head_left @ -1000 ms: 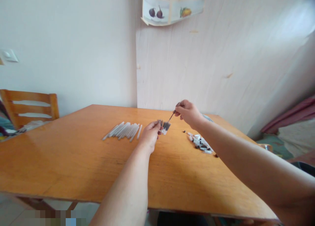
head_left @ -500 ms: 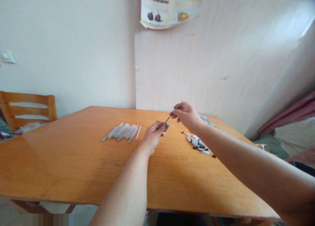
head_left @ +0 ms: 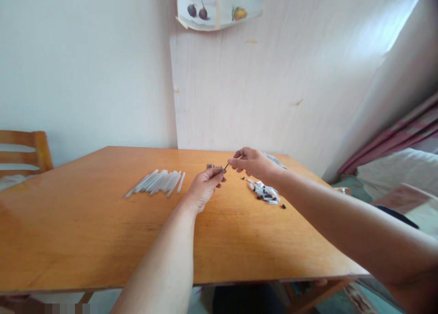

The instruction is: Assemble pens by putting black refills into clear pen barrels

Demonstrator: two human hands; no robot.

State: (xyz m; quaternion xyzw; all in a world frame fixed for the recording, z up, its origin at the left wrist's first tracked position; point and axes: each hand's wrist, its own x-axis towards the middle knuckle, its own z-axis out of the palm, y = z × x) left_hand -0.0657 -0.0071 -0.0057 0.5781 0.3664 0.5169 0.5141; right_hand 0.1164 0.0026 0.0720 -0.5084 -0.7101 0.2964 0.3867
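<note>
My left hand (head_left: pixel 205 188) is closed in a pinch above the middle of the table, its thumb and fingers pressed together. What they hold is too small to make out. From the right, my right hand (head_left: pixel 251 163) pinches a thin dark rod (head_left: pixel 225 167), which slants down to the left fingertips. Most of the rod's upper part is covered by the right fingers. Some small metallic-looking pieces (head_left: pixel 210 166) show just behind my left hand, partly hidden by it.
Several frosted white tubes (head_left: pixel 157 182) lie side by side on the wooden table (head_left: pixel 85 222), left of my hands. A pile of small white and black parts (head_left: pixel 263 193) lies to the right. Grey slender items (head_left: pixel 275 160) show behind my right wrist. A wooden chair (head_left: pixel 23 152) stands far left.
The view has swung to the right, so everything sits farther left. My right hand has come down closer to my left, and less of the rod shows between them.
</note>
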